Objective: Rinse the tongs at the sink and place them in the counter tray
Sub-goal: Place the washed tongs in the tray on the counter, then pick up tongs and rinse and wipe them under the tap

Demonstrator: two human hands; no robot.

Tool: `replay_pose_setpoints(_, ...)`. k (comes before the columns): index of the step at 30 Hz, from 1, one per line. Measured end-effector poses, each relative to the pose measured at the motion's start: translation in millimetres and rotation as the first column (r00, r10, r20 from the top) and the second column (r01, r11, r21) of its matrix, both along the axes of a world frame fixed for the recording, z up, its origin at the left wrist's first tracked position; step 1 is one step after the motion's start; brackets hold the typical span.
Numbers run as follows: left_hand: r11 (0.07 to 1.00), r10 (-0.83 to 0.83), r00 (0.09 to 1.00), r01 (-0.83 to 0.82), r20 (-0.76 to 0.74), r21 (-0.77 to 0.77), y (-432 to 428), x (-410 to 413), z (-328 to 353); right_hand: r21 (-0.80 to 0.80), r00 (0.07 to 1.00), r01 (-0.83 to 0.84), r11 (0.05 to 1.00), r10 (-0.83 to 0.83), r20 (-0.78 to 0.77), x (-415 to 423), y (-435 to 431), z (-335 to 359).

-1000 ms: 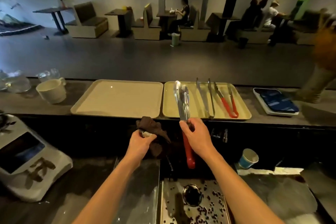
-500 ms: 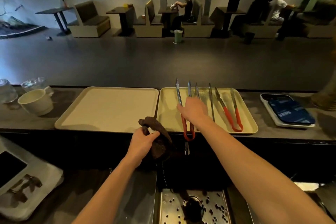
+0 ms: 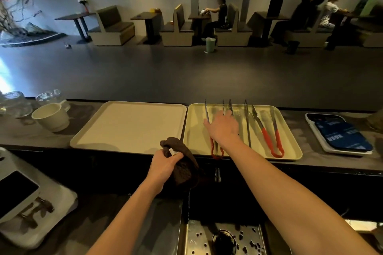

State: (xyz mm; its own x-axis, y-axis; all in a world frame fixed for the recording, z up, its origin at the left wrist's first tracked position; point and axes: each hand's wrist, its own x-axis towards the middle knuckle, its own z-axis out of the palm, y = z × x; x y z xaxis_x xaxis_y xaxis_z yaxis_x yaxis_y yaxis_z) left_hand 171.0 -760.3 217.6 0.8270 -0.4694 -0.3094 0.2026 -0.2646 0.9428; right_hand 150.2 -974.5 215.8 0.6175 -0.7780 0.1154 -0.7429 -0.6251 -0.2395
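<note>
2 trays on counter: left tray (image 3: 128, 126), right tray (image 3: 192, 141). 3 tongs lying in right tray: red tongs (image 3: 216, 152) under right hand (image 3: 222, 127), steel tongs (image 3: 247, 126), other red tongs (image 3: 269, 136). Can't tell if right hand grips or just rests. Left hand (image 3: 163, 164) clutches 1 cloth (image 3: 185, 161).

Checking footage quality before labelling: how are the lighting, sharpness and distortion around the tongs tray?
Head view: dim, with glare on the floor at left; wide-angle lens enlarges the right forearm; right hand and tongs in the tray look soft; the dark cloth in the left hand loses detail.
</note>
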Motion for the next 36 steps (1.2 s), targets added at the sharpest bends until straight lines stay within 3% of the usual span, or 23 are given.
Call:
replay_pose_setpoints(3,1.000,0.018,1.000,-0.018,-0.002,0.020,9.9,0.1,-2.1,-0.105,0.995,-0.005,0.994,0.016,0.101,-8.1,13.8,9.2)
replay_pose_setpoints(5,0.999,0.025,1.000,-0.025,-0.005,0.021,20.9,0.0,-3.7,-0.155,0.978,-0.084,0.984,0.111,0.174,-14.4,31.9,16.1)
replay_pose_setpoints(9,0.997,0.069,0.998,-0.069,-0.016,0.021,57.4,-3.1,-8.0,0.046,0.903,-0.318,0.947,0.287,0.320,-21.5,90.9,18.6)
replay_pose_setpoints(13,0.988,0.152,0.988,-0.151,-0.024,0.030,109.5,-5.1,-10.9,0.215,0.848,-0.452,0.866,0.343,0.403,-14.4,160.5,3.8)
replay_pose_setpoints(22,0.930,0.337,0.938,-0.344,0.077,0.126,275.9,-21.6,-12.4,0.307,0.722,-0.678,0.668,0.527,0.448,2.6,338.1,-21.5)
replay_pose_setpoints(36,0.728,0.636,0.771,-0.615,0.035,0.303,558.7,-73.3,-88.9,0.445,0.532,-0.819,0.361,0.767,0.359,-12.7,619.1,-80.3)
